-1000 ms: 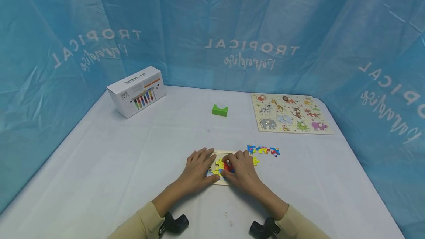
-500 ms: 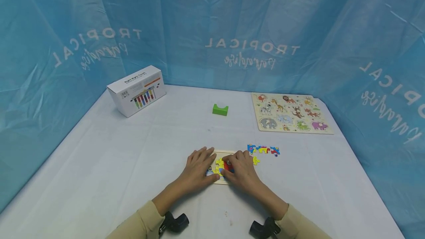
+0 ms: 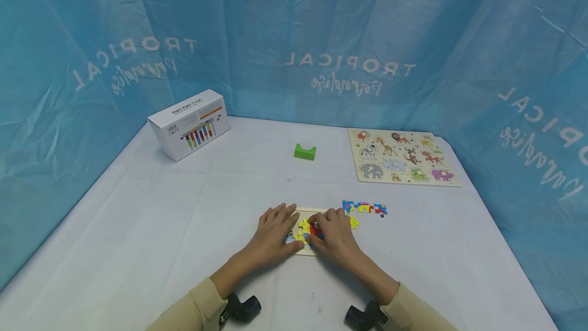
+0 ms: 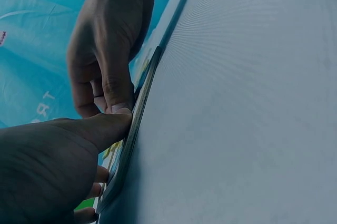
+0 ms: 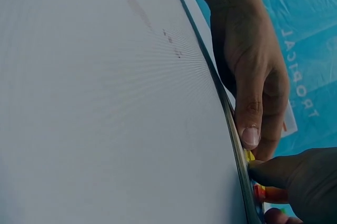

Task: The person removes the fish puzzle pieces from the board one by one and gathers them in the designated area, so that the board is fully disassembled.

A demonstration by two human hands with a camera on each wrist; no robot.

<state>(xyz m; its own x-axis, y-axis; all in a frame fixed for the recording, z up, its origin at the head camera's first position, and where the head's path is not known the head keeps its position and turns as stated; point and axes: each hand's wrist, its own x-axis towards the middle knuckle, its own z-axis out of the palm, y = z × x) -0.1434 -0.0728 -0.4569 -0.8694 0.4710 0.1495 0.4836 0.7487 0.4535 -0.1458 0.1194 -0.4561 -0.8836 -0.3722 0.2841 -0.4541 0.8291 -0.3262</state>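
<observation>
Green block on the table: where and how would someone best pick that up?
I'd pinch the green block by its left and right ends, thumb on one and fingers on the other, coming straight down from above. It sits with its scooped side up, and the ends rise higher than the middle, so they should offer more to grip. Nothing touches it on the sides in view.

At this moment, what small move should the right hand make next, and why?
Probably press the red piece into the puzzle board: the right hand has its thumb and fingers around it, and the left hand rests on the board's left side. Whether the piece is fully seated is hidden.
</observation>
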